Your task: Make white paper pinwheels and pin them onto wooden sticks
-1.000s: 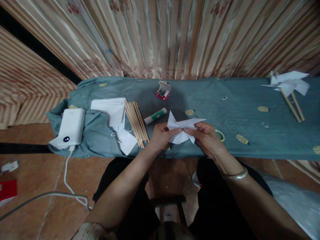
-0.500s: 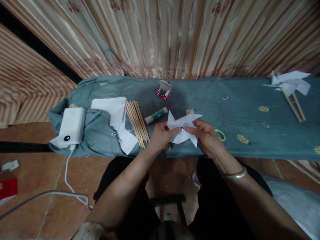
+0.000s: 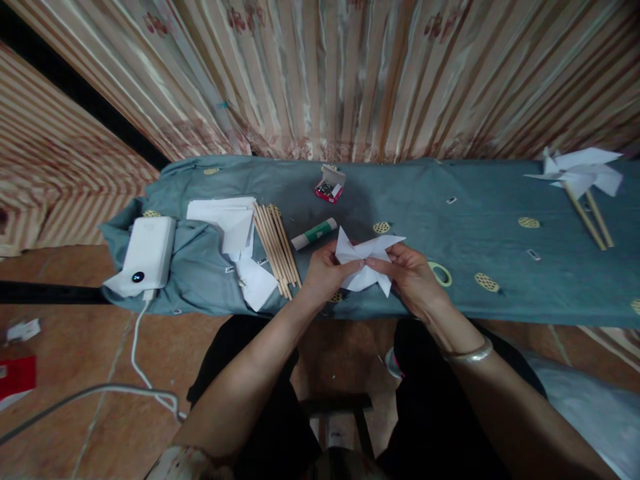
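Observation:
A white paper pinwheel (image 3: 371, 250) is held between my two hands above the near part of the cloth-covered table. My left hand (image 3: 326, 270) grips its left side, the thumb reaching in to the centre. From the other side my right hand (image 3: 411, 270) grips it, with its thumb also pressed at the centre. Both thumb tips nearly meet there and mostly cover the small pin at the middle. Beyond the hands lies a green and white glue stick (image 3: 315, 234). An opened small red box (image 3: 329, 190) of metal pins sits farther back.
Left of my hands lie several wooden sticks (image 3: 277, 250) beside white paper sheets (image 3: 225, 220). A white power bank (image 3: 149, 252) with a cable rests at the left end. A tape roll (image 3: 441, 273) lies near my right hand. Finished pinwheels (image 3: 583, 167) on sticks lie far right.
Both thumbs have closed in over the pinwheel's centre, covering more of the pin. The pinwheel has tilted slightly in my hands, and the view has shifted a little.

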Motion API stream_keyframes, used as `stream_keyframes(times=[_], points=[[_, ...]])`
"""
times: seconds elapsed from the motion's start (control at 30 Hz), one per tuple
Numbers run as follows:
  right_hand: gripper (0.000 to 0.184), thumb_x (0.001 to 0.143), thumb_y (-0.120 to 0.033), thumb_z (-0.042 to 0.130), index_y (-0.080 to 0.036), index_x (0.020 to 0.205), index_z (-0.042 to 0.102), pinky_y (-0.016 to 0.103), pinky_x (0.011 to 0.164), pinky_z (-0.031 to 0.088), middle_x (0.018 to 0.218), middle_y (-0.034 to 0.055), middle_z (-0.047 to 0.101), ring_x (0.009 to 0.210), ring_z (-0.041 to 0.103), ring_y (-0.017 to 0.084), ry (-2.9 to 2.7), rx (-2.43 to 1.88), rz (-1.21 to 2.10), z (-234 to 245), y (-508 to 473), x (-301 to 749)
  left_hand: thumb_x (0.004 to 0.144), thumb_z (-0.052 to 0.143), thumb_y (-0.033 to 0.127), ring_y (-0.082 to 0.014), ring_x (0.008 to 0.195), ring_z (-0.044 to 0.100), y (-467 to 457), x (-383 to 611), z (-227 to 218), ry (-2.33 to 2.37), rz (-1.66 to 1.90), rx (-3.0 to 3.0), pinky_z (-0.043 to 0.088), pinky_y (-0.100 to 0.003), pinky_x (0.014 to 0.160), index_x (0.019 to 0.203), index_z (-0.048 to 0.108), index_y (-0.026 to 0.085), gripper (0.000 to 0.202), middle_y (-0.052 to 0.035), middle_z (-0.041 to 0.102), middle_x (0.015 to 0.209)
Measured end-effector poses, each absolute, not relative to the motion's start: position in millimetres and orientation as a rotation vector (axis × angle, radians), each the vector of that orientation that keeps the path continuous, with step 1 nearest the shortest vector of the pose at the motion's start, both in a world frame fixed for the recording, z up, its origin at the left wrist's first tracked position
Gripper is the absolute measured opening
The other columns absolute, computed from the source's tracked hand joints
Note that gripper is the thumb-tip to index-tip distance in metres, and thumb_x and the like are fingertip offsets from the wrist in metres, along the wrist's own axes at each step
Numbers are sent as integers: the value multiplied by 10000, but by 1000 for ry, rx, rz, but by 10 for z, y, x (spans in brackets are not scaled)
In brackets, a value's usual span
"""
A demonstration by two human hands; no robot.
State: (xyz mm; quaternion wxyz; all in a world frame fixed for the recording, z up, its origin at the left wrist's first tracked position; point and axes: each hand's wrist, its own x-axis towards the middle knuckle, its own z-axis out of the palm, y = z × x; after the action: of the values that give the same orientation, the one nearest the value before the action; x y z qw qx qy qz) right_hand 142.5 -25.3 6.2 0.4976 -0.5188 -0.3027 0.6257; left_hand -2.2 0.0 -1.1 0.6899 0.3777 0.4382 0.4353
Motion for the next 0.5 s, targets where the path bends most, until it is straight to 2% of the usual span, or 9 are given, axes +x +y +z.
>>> stream_keyframes(times=[0.33,0.5], points=[[359,545,-284,871,-196,854,712,286,730,543,823,10,766,714,696,161,-746,-1252,1543,22,-258,1427,494,843,272,-102,596,527,-33,-49,-49,1007,990,864,414,-220,603,813,661,135,392,26,628,662],[378,529,-282,881,-196,855,711,321,749,548,817,16,767,719,703,182,-753,-1249,1538,-5,-267,1415,506,831,275,-103,597,525,-68,-54,-46,1009,985,861,401,-221,593,817,659,136,381,28,619,663]])
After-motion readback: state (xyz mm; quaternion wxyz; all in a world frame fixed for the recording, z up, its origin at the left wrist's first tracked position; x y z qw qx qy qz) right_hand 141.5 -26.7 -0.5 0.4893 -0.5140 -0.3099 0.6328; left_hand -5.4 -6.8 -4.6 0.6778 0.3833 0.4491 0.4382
